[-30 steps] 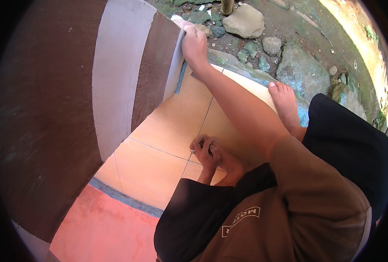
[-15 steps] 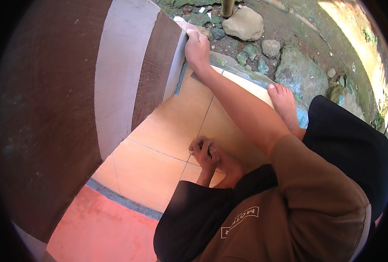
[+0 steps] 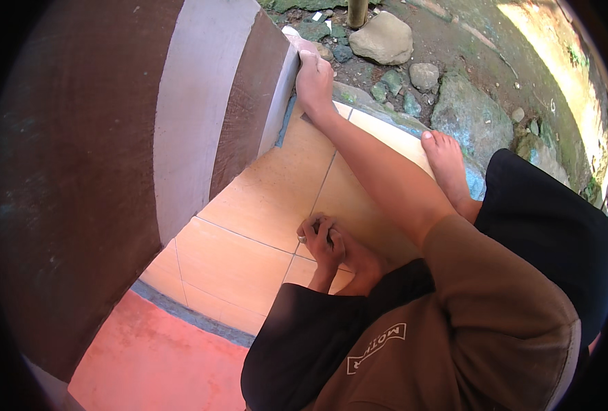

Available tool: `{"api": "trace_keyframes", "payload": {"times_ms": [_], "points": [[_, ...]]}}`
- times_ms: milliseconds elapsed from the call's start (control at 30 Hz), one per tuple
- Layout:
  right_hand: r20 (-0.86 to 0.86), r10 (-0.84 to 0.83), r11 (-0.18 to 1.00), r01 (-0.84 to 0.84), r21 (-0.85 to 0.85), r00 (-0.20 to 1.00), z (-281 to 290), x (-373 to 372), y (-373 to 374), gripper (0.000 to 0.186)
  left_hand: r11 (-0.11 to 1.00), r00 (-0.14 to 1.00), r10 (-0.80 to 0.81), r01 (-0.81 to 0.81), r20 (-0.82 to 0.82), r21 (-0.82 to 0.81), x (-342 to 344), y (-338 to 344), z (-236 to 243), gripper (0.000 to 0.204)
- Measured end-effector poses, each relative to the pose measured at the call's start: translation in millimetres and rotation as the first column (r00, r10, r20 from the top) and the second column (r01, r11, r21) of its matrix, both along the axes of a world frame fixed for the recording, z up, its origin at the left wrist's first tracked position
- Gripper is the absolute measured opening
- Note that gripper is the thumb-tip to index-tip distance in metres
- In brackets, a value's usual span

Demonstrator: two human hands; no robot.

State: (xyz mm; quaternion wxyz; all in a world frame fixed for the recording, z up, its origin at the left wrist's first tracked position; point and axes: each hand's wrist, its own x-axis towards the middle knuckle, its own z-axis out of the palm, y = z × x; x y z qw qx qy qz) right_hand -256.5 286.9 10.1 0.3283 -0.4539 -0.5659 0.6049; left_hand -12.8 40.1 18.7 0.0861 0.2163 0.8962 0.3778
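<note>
My right hand [image 3: 314, 82] is at the outer corner of the striped wall [image 3: 191, 116], its fingers closed on a crumpled whitish cloth or pad [image 3: 297, 40] pressed against the corner. The bare forearm crosses over the tiled floor. Lower, my left hand [image 3: 321, 240] is curled beside my left foot [image 3: 358, 257], with a ring on a finger. Something dark shows between its fingers, but I cannot make out what it is. My right foot [image 3: 444, 154] rests at the tile edge.
Beige floor tiles [image 3: 242, 198] meet a pink surface [image 3: 160, 349] with a grey border. Beyond the tiles lie rocks [image 3: 379, 38], a large stone [image 3: 468, 113], damp ground and a short post [image 3: 357, 14]. My dark shorts and brown shirt fill the lower right.
My right hand has shifted a little to the right in the picture, along with the wall's corner. My left hand stays curled in the same place.
</note>
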Motion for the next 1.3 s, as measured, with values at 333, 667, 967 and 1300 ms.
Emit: {"api": "trace_keyframes", "payload": {"times_ms": [333,667,967,1300], "points": [[-0.524,0.027,0.990,0.052,0.134,0.851,122,-7,-20,0.047,0.999,1.000,-0.011,0.011,-0.009,-0.040,-2,-7,1,0.024],[-0.156,0.022,0.998,-0.031,-0.057,0.988,62,7,-21,0.037,1.000,1.000,0.011,-0.011,0.001,-0.014,4,-12,0,0.025],[-0.500,0.039,0.995,0.013,0.099,0.865,142,-3,-21,0.038,0.999,0.999,-0.023,0.022,-0.042,-0.027,-5,-11,-1,0.021],[-0.189,0.091,0.996,-0.094,-0.008,0.978,81,8,-14,0.044,1.000,1.000,-0.001,0.000,-0.027,-0.001,-1,-12,-4,0.023]]}}
